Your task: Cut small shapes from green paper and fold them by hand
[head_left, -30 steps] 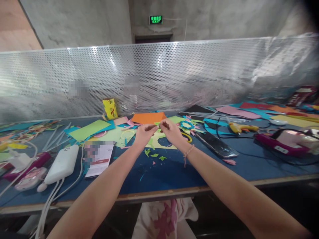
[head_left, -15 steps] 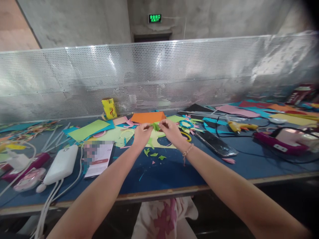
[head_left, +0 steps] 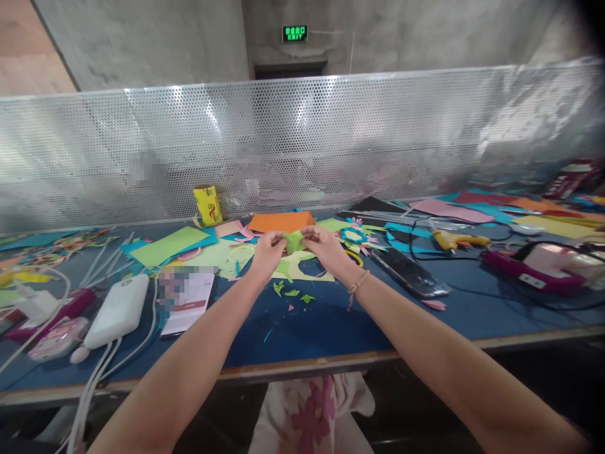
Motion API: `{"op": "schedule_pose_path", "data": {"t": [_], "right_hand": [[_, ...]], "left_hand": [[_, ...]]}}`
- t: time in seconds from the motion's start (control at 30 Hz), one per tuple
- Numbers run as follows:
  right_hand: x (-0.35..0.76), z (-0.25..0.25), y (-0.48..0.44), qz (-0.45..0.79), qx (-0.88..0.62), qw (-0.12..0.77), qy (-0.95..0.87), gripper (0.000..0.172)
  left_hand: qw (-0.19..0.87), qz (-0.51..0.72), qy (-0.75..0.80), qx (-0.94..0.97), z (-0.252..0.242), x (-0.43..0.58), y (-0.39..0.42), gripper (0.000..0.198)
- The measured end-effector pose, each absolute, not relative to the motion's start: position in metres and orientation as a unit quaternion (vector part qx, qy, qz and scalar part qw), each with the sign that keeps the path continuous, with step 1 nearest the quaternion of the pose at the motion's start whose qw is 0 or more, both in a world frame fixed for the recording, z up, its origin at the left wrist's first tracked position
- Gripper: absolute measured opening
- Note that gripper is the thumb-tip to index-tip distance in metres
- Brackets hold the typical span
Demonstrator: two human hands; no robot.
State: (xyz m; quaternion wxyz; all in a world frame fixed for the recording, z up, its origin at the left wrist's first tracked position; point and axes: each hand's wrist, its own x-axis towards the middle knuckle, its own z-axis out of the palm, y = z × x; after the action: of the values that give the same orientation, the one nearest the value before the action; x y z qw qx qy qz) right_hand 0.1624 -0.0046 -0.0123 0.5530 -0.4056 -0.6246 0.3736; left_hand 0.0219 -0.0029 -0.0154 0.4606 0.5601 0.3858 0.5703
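A small piece of bright green paper is stretched between my two hands, above the paper scraps in the middle of the table. My left hand pinches its left edge. On the other side, my right hand has its fingers closed on the right edge. Below the hands lie several small green paper cut-outs on the blue tabletop. Just behind the hands sits a folded orange paper. Pale yellow-green paper with cut-out holes lies beneath my fingers.
A phone with a lit screen and a white power bank lie to the left. Toward the right are a dark phone, a yellow glue gun with its cable and a purple power strip. A perforated metal panel closes off the back.
The green paper has been spread out flatter, so more of its face shows. My hands have shifted only slightly, and the right fingers are straighter.
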Motion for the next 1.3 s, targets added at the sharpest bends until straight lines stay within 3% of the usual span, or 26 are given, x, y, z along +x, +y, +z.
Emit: {"op": "schedule_pose_path", "data": {"t": [0.23,0.47,0.73,1.3], "right_hand": [[0.1619,-0.0131,-0.0041,0.44,-0.383,0.582,-0.566,0.024],[0.1644,-0.013,-0.0038,0.479,-0.365,0.583,-0.544,0.019],[0.1678,-0.0144,-0.0023,0.461,-0.375,0.584,-0.553,0.025],[0.1664,-0.0082,-0.0095,0.357,-0.412,0.534,-0.646,0.02]], "left_hand": [[0.478,0.568,0.369,0.559,-0.0145,0.0197,-0.0032,0.026],[0.52,0.582,0.365,0.508,-0.0104,0.019,-0.0057,0.019],[0.526,0.586,0.379,0.486,-0.0091,0.02,-0.0068,0.014],[0.512,0.58,0.385,0.504,-0.0092,0.0209,-0.0074,0.021]]}}
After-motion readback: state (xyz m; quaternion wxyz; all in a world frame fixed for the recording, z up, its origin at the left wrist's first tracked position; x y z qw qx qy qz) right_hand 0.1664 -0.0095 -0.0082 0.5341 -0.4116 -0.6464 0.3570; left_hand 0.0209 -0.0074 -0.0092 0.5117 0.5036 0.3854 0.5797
